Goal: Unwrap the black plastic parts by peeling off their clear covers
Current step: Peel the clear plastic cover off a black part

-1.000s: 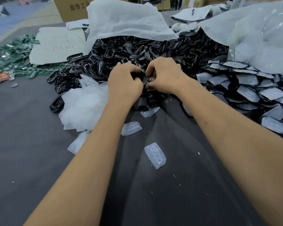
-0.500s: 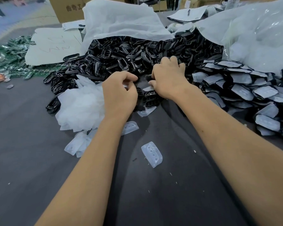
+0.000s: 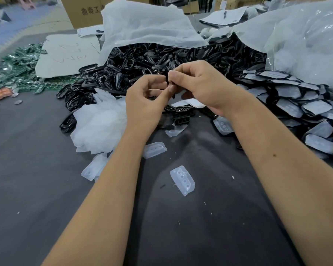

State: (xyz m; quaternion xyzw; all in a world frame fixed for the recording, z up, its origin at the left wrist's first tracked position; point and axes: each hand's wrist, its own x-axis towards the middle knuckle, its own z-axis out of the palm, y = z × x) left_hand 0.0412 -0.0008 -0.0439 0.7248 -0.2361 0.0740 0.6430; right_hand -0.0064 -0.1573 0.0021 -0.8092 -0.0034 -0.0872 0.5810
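Note:
My left hand (image 3: 144, 100) and my right hand (image 3: 198, 87) meet above the table's middle, fingertips pinching one small black plastic part (image 3: 170, 84) between them; most of it is hidden by the fingers. Just below the hands lie a few bare black parts (image 3: 181, 114) and a clear cover (image 3: 190, 102). At the right spreads a heap of wrapped black parts (image 3: 296, 100) with pale covers on them. Loose clear covers (image 3: 182, 180) lie on the dark cloth near my forearms.
A big pile of black frames (image 3: 142, 64) spills from a white bag (image 3: 142, 27) at the back. A mound of crumpled clear film (image 3: 98, 120) sits at left. Green circuit boards (image 3: 17, 68), white card (image 3: 65, 54) and a cardboard box (image 3: 85, 12) lie beyond.
Both hands have lifted off the pile and come together again, now pinching a part in the air. The view has shifted slightly.

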